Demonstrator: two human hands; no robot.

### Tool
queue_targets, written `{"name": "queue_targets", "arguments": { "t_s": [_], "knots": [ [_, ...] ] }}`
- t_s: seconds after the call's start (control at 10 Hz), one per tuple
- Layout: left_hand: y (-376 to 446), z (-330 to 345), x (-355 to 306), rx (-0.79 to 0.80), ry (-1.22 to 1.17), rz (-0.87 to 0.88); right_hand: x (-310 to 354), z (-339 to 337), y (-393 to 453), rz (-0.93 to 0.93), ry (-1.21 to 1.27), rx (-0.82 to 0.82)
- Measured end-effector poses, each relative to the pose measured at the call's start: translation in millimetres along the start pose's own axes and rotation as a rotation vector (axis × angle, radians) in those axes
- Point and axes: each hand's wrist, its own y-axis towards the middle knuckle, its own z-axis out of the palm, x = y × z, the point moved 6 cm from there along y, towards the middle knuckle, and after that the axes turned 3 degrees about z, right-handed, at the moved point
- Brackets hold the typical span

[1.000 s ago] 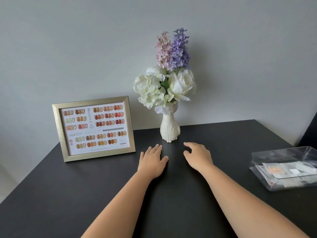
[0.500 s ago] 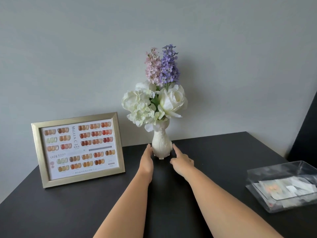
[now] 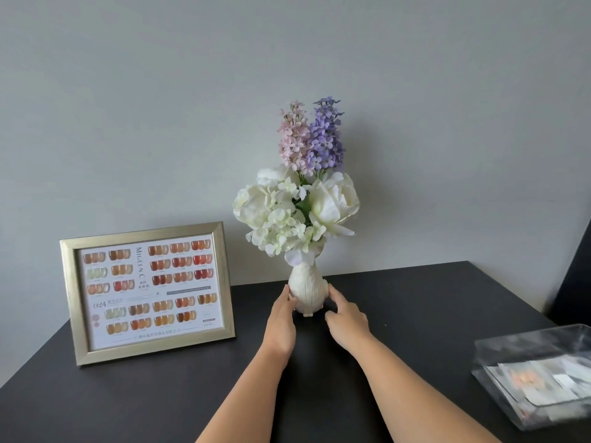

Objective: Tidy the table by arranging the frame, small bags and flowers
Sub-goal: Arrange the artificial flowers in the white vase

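A white ribbed vase (image 3: pixel 307 290) stands upright near the table's back edge, filled with flowers (image 3: pixel 295 206): white blooms below, a pink and a purple spike on top. My left hand (image 3: pixel 281 324) presses its fingertips against the vase's left side. On the opposite side my right hand (image 3: pixel 347 318) touches the vase with its fingertips, so the vase sits between both hands. A gold frame (image 3: pixel 147 292) with a nail colour chart stands upright at the left. Small bags (image 3: pixel 543 383) lie in a clear box at the right.
The clear plastic box (image 3: pixel 499 346) sits at the right edge of the black table (image 3: pixel 160 394). A grey wall runs close behind the vase and frame. A dark object stands past the table at the far right.
Both hands have moved forward from flat on the table to the two sides of the vase. The camera has come closer and tilted up.
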Motion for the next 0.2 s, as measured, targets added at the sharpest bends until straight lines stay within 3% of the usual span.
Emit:
{"name": "queue_targets", "arguments": {
  "t_s": [0.2],
  "knots": [
    [-10.4,-4.0,-2.0,-0.094,0.142,0.046,4.5,-5.7,-7.0,-0.075,-0.016,-0.079]
  ]
}}
